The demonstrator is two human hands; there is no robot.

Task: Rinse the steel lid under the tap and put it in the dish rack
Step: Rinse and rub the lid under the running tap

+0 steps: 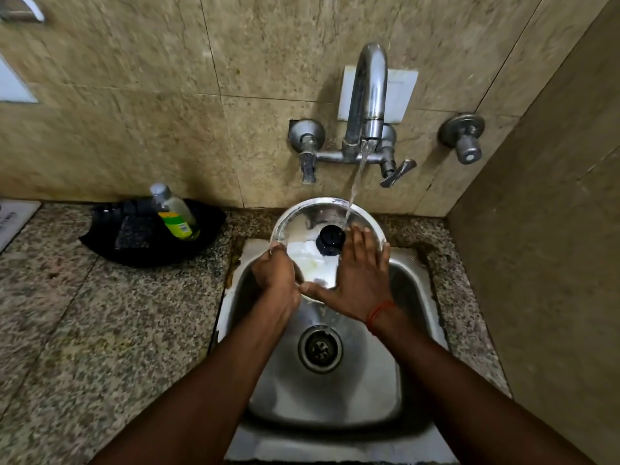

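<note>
Rinse underway: steel lid point(310, 226) at frame centre, over sink point(412, 280), under tap point(367, 95) stream. Left hand point(276, 273) grips its rim; right hand point(357, 280) flat, spread on top. Racking left; dish rack not visible.

Lid point(310, 226) rim under both hands

Both my forearms reach forward. My left hand point(275, 275) is curled closed, gripping; my right hand point(357, 283) lies flat, fingers point(360, 241) spread, a red thread around the wrist.
</note>
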